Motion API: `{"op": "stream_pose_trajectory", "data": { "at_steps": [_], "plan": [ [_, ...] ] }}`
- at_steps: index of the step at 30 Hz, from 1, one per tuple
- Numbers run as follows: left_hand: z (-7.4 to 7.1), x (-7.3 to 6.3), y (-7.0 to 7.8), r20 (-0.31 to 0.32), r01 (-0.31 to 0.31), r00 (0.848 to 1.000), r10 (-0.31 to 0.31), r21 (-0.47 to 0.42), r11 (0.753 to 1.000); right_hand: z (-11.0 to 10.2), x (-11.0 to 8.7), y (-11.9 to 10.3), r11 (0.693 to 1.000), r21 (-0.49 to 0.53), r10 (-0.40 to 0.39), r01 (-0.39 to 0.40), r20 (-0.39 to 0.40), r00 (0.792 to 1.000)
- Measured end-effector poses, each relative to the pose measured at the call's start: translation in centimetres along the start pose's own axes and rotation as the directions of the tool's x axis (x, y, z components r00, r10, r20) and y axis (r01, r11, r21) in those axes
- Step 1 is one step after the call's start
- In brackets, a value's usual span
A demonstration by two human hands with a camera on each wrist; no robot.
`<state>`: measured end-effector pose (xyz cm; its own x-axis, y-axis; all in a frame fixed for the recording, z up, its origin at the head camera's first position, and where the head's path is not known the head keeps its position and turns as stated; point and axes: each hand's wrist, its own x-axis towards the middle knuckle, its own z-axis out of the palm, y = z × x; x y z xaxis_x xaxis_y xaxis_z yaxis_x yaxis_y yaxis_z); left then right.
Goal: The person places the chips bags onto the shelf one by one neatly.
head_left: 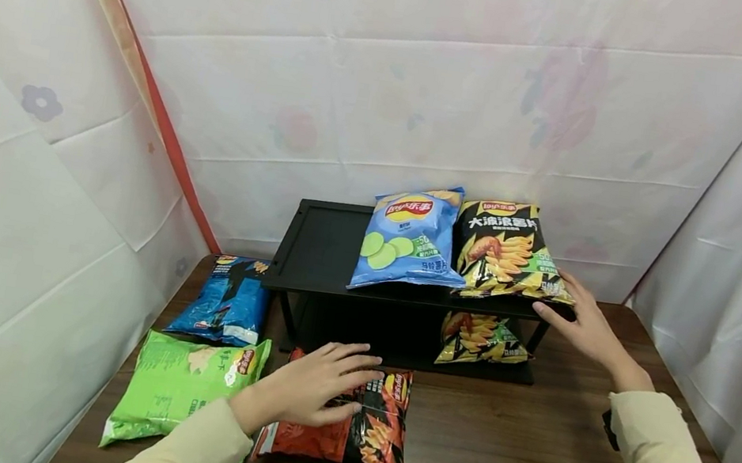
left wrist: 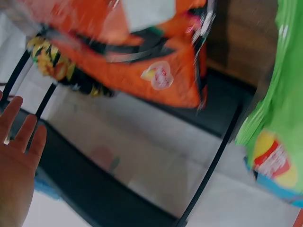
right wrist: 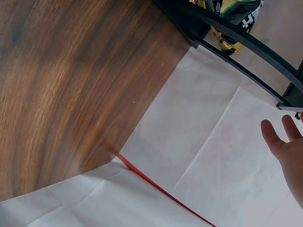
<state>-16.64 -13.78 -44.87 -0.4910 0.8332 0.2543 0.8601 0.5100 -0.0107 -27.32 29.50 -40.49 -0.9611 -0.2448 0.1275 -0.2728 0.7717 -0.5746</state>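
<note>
My left hand (head_left: pixel 327 383) hovers over a red and black bag of chips (head_left: pixel 375 442) on the table, fingers spread and relaxed. In the left wrist view, that hand's fingers (left wrist: pixel 29 135) are extended, apart from the orange-red bag. At the right end of a black two-tier shelf (head_left: pixel 326 245) is my right hand (head_left: pixel 585 328), its fingers by the lower corner of a black and yellow chip bag (head_left: pixel 500 255). That bag leans back on the top tier beside a light blue chip bag (head_left: pixel 406 237). The right wrist view shows loosely extended fingers (right wrist: pixel 271 135) near the shelf edge.
Another black and yellow chip bag (head_left: pixel 484 343) is on the lower tier, at the right. Left of the shelf lie a dark blue bag (head_left: pixel 231 299) and a green bag (head_left: pixel 178 387). Pale cloth (head_left: pixel 375 104) encloses the wooden table (head_left: pixel 495 458) at the back and sides.
</note>
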Motion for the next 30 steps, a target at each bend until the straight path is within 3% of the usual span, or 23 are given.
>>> {"op": "stream_pose_trajectory", "data": {
  "at_steps": [8, 17, 30],
  "plan": [
    [2.2, -0.6, 0.1, 0.116, -0.007, 0.993, 0.011, -0.038, 0.999, 0.0, -0.1, -0.1, 1.0, 0.002, -0.006, 0.006, -0.001, 1.0],
    [3.1, -1.3, 0.7, 0.237, -0.015, 0.971, 0.014, 0.0, 1.0, 0.0, -0.1, -0.2, 1.0, 0.011, 0.0, 0.0, 0.003, 1.0],
    [4.6, -2.3, 1.0, 0.248, -0.046, 0.969, 0.021, 0.096, 0.994, 0.0, -0.1, -0.2, 1.0, 0.029, 0.006, -0.006, 0.006, 1.0]
  ]
}}
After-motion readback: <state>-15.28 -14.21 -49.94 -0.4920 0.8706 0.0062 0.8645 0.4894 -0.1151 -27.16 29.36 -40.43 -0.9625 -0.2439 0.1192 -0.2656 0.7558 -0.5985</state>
